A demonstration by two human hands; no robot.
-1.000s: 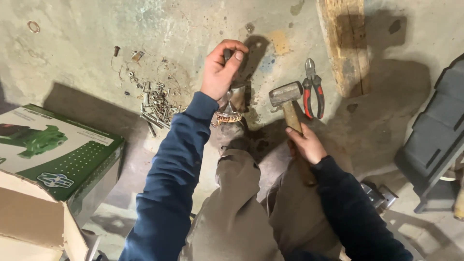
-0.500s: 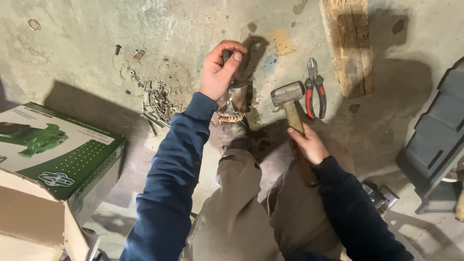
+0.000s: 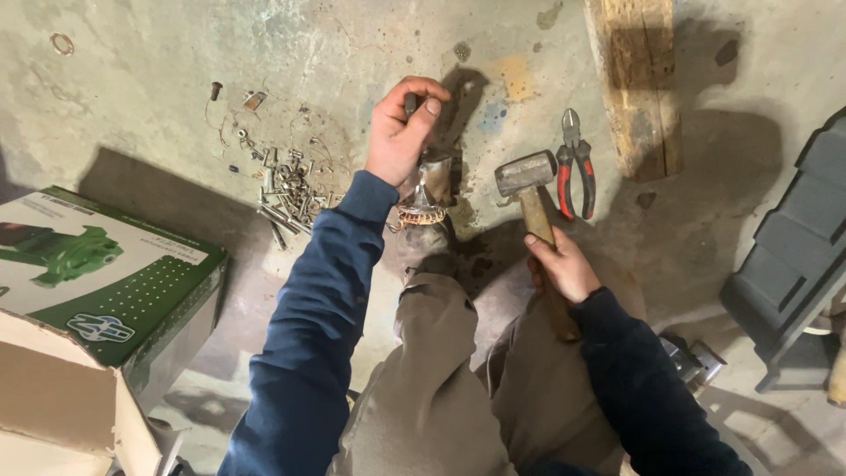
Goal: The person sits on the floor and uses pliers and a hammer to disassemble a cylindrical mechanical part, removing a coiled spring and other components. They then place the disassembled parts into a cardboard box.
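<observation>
Two hands engaged: our left hand pinches a small dark pin above the metal part; our right hand grips the hammer beside it. Risk: a glancing blow hits fingers, or the pin flies off.

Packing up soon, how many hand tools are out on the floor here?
2. A hammer, its handle held in the right hand, and red-handled pliers lying just right of the hammer head. More may be hidden in the dark case.

hammer: 1 | pliers: 1 | green boxes: 1 | wooden planks: 1
</observation>
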